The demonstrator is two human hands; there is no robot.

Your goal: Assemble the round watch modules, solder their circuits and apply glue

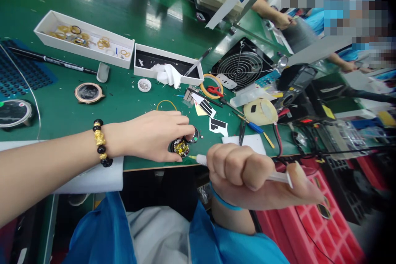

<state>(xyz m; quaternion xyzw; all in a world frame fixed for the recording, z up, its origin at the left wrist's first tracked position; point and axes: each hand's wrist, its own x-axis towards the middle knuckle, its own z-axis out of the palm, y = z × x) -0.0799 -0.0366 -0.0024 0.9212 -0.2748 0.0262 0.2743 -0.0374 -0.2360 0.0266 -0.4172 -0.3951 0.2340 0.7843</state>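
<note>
An opened round watch body (180, 147), with yellow circuitry showing inside, sits near the bench's front edge. My left hand (154, 136) reaches over from the left, its thumb and fingers closed around the watch body. Against it lies a round dark disc (194, 135) with a shiny rim, partly hidden by my fingers. A syringe (201, 159) is gripped in my right hand (244, 169), my thumb at the plunger end. The syringe's thin tip points left, at or very near the edge of the watch body; contact cannot be made out.
Behind my hands are a white box of rubber bands (83, 45), a box with tissue (168, 75), a small dish (144, 85) and a fan (241, 64). Tweezers (242, 132) and a screwdriver (255, 128) lie right. Another person's hand (283, 20) shows beyond.
</note>
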